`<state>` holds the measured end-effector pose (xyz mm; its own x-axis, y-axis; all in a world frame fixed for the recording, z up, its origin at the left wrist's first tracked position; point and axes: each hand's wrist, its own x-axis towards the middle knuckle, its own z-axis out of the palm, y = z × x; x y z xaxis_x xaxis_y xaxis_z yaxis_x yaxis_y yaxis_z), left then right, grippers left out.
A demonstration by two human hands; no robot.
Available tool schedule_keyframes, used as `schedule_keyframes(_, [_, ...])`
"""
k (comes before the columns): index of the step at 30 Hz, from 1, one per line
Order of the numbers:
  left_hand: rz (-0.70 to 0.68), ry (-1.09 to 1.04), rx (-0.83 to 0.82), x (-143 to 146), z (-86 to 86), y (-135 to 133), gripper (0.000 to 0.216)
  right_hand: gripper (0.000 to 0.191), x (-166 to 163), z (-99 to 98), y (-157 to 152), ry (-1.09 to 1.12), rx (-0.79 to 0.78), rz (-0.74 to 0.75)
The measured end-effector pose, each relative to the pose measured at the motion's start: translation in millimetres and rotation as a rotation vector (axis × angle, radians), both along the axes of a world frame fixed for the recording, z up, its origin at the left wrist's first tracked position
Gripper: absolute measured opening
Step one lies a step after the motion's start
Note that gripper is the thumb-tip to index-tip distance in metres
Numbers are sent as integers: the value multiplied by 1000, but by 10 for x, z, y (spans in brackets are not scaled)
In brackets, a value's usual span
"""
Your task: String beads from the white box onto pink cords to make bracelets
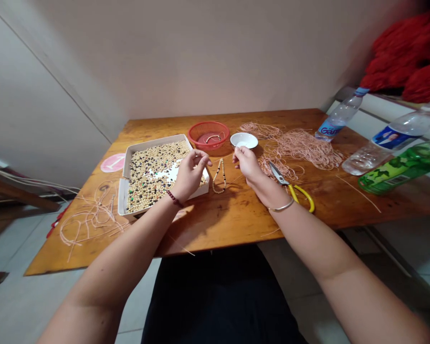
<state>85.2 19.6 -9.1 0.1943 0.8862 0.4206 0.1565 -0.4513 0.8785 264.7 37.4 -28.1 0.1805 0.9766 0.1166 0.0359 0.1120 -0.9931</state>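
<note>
Between my hands hangs a loop of cream beads with a few dark ones, a beaded bracelet, on a thin pale string. My left hand is pinched at the string's left side, over the right edge of a white box full of small beads. Opposite it, my right hand has its fingers closed on the string's other side, just in front of a small white bowl. The string is too thin to follow right into the fingertips.
A red plastic basket with a bead strand inside stands behind my hands. Yellow-handled scissors lie to the right, near heaps of pink cord. Bottles line the right side. Loose cord and a pink disc lie left.
</note>
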Motion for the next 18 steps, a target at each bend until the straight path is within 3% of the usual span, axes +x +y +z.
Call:
schedule_keyframes(6, [7, 79, 18, -35, 34, 5, 21, 34, 29, -25, 53, -166, 136, -123])
schedule_keyframes(14, [-15, 121, 63, -21, 1, -18, 19, 34, 152, 185, -102, 165, -40, 264])
schedule_keyframes(18, [85, 351, 159, -45, -17, -36, 15, 35, 147, 208, -96, 196, -84, 356])
